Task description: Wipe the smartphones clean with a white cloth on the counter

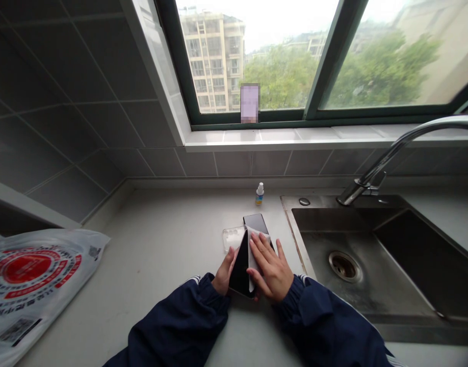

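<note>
1. Well, the black smartphone (238, 270) sits between both hands, with a white cloth (252, 257) folded over its middle and its glossy top end showing bare.
2. The left hand (223, 272) holds the phone's left edge, its fingers (231, 257) curled closely against it.
3. The right hand (267, 268) rests on the cloth, its fingers (260, 243) spread apart and pressed flat rather than clamped.
4. A clear plastic phone case (233, 238) lies just beside the phone on the pale grey worktop (161, 229). Farther back stands a small white-capped bottle (259, 194).
5. Left of the hands lies a white plastic bag with red print (31, 285). To the right is a stainless-steel sink (356, 265) with a curved chrome faucet (387, 158).
6. Behind are a grey tiled wall (66, 86) and a green-framed window (287, 116), with an apartment block (213, 61) and trees (383, 71) outside.
</note>
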A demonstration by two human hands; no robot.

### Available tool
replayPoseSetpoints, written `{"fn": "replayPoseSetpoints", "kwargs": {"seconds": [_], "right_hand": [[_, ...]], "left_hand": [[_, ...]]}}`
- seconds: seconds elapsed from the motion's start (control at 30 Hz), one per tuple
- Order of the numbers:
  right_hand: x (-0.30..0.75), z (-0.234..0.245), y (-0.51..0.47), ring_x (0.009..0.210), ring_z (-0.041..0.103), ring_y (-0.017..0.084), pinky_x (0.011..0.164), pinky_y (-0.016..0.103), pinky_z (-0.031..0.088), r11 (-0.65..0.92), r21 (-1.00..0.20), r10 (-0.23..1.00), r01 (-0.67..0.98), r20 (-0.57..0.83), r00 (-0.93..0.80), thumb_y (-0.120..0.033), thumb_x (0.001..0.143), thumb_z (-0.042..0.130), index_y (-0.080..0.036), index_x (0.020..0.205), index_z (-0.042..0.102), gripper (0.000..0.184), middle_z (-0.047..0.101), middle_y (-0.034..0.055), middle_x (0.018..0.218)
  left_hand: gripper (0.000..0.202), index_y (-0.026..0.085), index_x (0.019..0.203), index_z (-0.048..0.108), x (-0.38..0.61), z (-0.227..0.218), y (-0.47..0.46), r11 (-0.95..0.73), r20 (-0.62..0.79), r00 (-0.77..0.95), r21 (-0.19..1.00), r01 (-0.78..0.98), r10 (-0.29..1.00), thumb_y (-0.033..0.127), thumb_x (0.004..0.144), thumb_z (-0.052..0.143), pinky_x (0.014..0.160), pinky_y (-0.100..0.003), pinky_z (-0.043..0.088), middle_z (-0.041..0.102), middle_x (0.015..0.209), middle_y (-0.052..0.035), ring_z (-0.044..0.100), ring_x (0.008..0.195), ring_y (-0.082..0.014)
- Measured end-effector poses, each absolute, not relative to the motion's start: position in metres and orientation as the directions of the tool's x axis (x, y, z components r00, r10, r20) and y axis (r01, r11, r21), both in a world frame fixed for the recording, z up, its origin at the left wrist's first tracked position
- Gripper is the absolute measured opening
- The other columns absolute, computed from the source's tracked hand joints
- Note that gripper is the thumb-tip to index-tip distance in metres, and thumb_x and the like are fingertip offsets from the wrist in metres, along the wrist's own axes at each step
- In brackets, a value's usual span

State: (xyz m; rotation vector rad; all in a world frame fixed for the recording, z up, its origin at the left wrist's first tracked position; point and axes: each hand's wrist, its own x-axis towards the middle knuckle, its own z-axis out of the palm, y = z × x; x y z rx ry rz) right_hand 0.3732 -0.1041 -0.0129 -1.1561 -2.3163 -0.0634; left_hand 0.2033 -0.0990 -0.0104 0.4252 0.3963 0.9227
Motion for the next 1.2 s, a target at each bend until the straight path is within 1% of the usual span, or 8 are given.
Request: {"fn": "replayPoseSetpoints", "kwargs": {"seconds": [0.1,0.2,0.37,0.57,0.7,0.93,1.07,1.2], "right_hand": [[0.368,-0.010,-0.111,0.143,0.031,0.031,0.117,0.061,0.012,0.701,-0.193,0.672,0.687,0.503,-0.544,-0.035,0.096,0.046,-0.013,0.152,0.026,0.064,0.038,0.0150,0.151],[0.361,-0.005,-0.120,0.141,0.035,0.030,0.118,0.061,0.003,0.775,-0.218,0.607,0.593,0.519,-0.602,-0.035,0.095,0.048,-0.014,0.145,0.041,0.055,0.046,0.0134,0.146],[0.351,-0.001,-0.130,0.135,0.046,0.026,0.119,0.059,-0.005,0.845,-0.266,0.521,0.463,0.602,-0.605,-0.032,0.094,0.049,-0.018,0.131,0.055,0.040,0.059,0.0079,0.135],[0.351,-0.002,-0.131,0.133,0.049,0.024,0.121,0.056,-0.002,0.859,-0.289,0.506,0.422,0.598,-0.621,-0.030,0.093,0.047,-0.018,0.126,0.059,0.037,0.062,0.0059,0.131],[0.354,-0.004,-0.127,0.137,0.043,0.024,0.121,0.054,-0.005,0.832,-0.262,0.546,0.489,0.546,-0.635,-0.029,0.094,0.047,-0.019,0.131,0.055,0.040,0.057,0.0061,0.138],[0.370,-0.015,-0.108,0.144,0.030,0.028,0.119,0.057,0.011,0.653,-0.212,0.715,0.727,0.488,-0.500,-0.030,0.097,0.043,-0.013,0.148,0.035,0.055,0.037,0.0131,0.152],[0.371,-0.019,-0.107,0.145,0.026,0.030,0.116,0.059,0.020,0.632,-0.231,0.731,0.740,0.494,-0.470,-0.032,0.097,0.041,-0.011,0.148,0.034,0.056,0.034,0.0149,0.153],[0.364,-0.012,-0.117,0.145,0.027,0.029,0.119,0.057,0.005,0.731,-0.238,0.656,0.639,0.500,-0.565,-0.035,0.097,0.041,-0.012,0.145,0.040,0.053,0.038,0.0128,0.151]], "left_hand": [[0.073,0.015,0.145,0.042,0.204,-0.009,-0.098,0.457,-0.147,0.453,0.528,-0.716,0.879,0.059,0.087,0.053,0.109,-0.040,0.037,0.059,0.134,-0.0153,0.048,0.132,-0.0305],[0.069,0.008,0.137,0.050,0.204,-0.007,-0.099,0.491,-0.220,0.443,0.482,-0.726,0.869,0.058,0.089,0.052,0.107,-0.039,0.039,0.067,0.119,-0.0172,0.057,0.122,-0.0305],[0.066,0.004,0.115,0.064,0.204,-0.005,-0.102,0.618,-0.337,0.518,0.408,-0.671,0.786,0.062,0.088,0.048,0.088,-0.037,0.051,0.073,0.088,-0.0162,0.071,0.090,-0.0279],[0.063,0.007,0.103,0.068,0.202,-0.011,-0.101,0.614,-0.327,0.522,0.356,-0.704,0.788,0.064,0.087,0.047,0.073,-0.031,0.053,0.073,0.080,-0.0134,0.071,0.073,-0.0228],[0.061,0.005,0.102,0.068,0.202,-0.010,-0.098,0.584,-0.318,0.492,0.376,-0.720,0.811,0.061,0.089,0.046,0.088,-0.034,0.051,0.073,0.083,-0.0145,0.071,0.088,-0.0262],[0.063,0.013,0.142,0.046,0.206,-0.008,-0.096,0.475,-0.235,0.414,0.480,-0.738,0.880,0.051,0.092,0.048,0.114,-0.039,0.030,0.061,0.133,-0.0143,0.046,0.134,-0.0284],[0.061,0.012,0.138,0.050,0.206,-0.010,-0.097,0.458,-0.221,0.405,0.532,-0.713,0.887,0.050,0.090,0.053,0.115,-0.037,0.029,0.059,0.135,-0.0142,0.039,0.139,-0.0281],[0.059,0.010,0.129,0.058,0.204,-0.009,-0.098,0.480,-0.225,0.427,0.499,-0.721,0.876,0.053,0.089,0.054,0.110,-0.039,0.035,0.066,0.123,-0.0157,0.051,0.129,-0.0299]]}}
